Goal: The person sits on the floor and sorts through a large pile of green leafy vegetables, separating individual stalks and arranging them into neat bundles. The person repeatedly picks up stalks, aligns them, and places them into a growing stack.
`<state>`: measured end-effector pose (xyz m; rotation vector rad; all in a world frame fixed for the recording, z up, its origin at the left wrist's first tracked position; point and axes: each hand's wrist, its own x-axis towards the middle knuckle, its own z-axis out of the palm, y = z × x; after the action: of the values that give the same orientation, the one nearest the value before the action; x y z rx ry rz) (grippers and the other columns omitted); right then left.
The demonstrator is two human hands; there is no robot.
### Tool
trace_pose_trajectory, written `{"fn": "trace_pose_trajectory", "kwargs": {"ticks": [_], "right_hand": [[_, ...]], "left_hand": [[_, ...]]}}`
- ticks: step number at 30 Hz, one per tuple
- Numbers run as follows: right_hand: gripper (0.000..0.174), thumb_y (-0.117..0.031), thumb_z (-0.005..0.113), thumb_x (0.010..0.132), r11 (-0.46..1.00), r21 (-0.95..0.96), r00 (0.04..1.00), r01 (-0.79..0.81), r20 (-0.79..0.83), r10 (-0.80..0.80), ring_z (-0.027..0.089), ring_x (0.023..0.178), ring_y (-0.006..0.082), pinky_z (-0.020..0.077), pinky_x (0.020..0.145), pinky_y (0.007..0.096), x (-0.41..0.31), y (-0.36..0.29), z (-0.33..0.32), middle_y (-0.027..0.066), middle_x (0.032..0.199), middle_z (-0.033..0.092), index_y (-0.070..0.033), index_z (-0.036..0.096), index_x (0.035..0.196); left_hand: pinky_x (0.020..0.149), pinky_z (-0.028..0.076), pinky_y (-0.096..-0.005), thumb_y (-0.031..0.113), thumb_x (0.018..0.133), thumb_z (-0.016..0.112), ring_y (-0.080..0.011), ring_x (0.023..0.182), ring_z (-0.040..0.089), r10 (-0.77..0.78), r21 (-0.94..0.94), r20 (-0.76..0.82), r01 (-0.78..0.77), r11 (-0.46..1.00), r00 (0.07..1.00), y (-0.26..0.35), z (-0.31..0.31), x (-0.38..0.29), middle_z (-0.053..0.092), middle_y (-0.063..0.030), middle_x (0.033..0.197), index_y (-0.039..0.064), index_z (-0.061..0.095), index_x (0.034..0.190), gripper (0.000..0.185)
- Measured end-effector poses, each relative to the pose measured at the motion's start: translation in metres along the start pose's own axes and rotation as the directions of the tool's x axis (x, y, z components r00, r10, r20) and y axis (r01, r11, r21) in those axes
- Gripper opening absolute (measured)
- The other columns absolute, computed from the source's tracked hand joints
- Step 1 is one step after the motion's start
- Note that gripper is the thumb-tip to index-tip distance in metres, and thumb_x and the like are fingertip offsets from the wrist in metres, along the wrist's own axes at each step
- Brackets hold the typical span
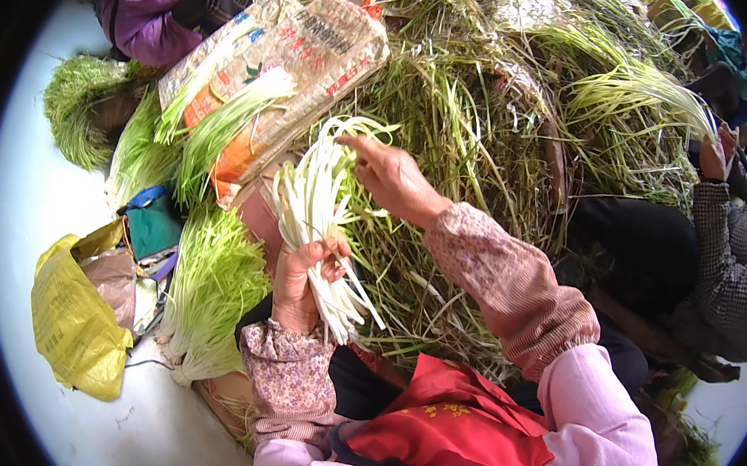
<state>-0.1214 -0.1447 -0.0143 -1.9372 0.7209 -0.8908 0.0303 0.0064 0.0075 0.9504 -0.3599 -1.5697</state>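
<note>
My left hand (308, 270) grips a bunch of long white-stemmed green stalks (309, 192), which look like chives. The bunch stands nearly upright above my lap, its pale ends hanging below my fist and its tops bending over. My right hand (392, 173) is at the upper right of the bunch, index finger extended against the bent stalks and the other fingers curled. Whether it pinches any stalk is hidden. Below my hands a red apron (445, 416) covers my lap.
A heap of loose stalks and trimmings (464, 136) spreads ahead. Sorted bunches (212, 290) lie left, near a yellow plastic bag (74, 319). A printed woven sack (309, 55) bears more stalks (235, 116). At right a co-worker's hand (712, 157) holds a bunch; a purple-sleeved person (144, 22) sits upper left.
</note>
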Motion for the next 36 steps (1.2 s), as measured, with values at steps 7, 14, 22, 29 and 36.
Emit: {"fn": "trace_pose_trajectory", "kwargs": {"ticks": [7,14,22,29,36], "right_hand": [[0.01,-0.005,0.057,0.084,0.991,-0.129,0.995,-0.034,-0.103,0.02,0.06,0.076,0.0371,0.0495,0.068,0.0414,-0.016,0.017,0.007,0.0163,0.086,0.058,-0.002,0.058,0.094],[0.015,-0.013,0.055,0.086,0.853,-0.485,0.982,-0.191,-0.084,0.172,0.06,0.063,0.0311,0.0498,0.057,0.0413,-0.037,0.048,0.017,0.0158,0.075,0.058,-0.001,0.056,0.076],[0.016,-0.011,0.064,0.086,0.919,0.042,0.91,-0.391,-0.13,0.393,0.055,0.059,0.0169,0.0444,0.051,0.028,-0.101,-0.025,0.005,0.0084,0.074,0.059,-0.001,0.061,0.098],[0.011,0.0,0.062,0.08,0.99,-0.144,0.966,-0.002,-0.258,-0.036,0.054,0.068,0.0316,0.0448,0.06,0.0378,-0.086,-0.073,0.036,0.013,0.078,0.049,0.0,0.059,0.09],[0.011,0.0,0.062,0.079,1.0,-0.011,0.996,-0.019,-0.083,0.019,0.051,0.065,0.0318,0.0432,0.058,0.0404,-0.172,-0.058,0.033,0.0131,0.074,0.044,0.001,0.052,0.081]], "left_hand": [[0.05,0.045,-0.0201,0.018,0.075,0.071,-0.0069,0.053,0.049,0.004,0.032,-0.009,-0.004,0.999,1.0,0.006,0.004,-0.012,0.062,-0.0105,0.078,-0.001,0.054,0.113,0.046],[0.048,0.045,-0.0209,0.016,0.075,0.07,-0.0077,0.052,0.049,-0.045,-0.06,0.044,0.047,0.997,0.998,0.001,0.003,-0.015,0.062,-0.0116,0.079,-0.001,0.055,0.109,0.041],[0.051,0.044,-0.0197,0.011,0.078,0.067,-0.0069,0.053,0.051,0.009,0.131,-0.11,0.006,0.991,0.994,0.007,0.017,-0.02,0.065,-0.0133,0.081,0.001,0.056,0.106,0.032],[0.047,0.037,-0.0208,0.01,0.08,0.061,-0.0068,0.053,0.047,0.128,0.363,-0.172,-0.058,0.93,0.977,-0.01,0.034,-0.014,0.056,0.0018,0.067,0.003,0.063,0.094,0.016],[0.048,0.042,-0.019,0.007,0.081,0.064,-0.0063,0.053,0.05,0.059,0.221,-0.085,-0.039,0.974,0.995,-0.009,0.028,-0.01,0.063,-0.0085,0.076,-0.006,0.061,0.096,0.02]]}}
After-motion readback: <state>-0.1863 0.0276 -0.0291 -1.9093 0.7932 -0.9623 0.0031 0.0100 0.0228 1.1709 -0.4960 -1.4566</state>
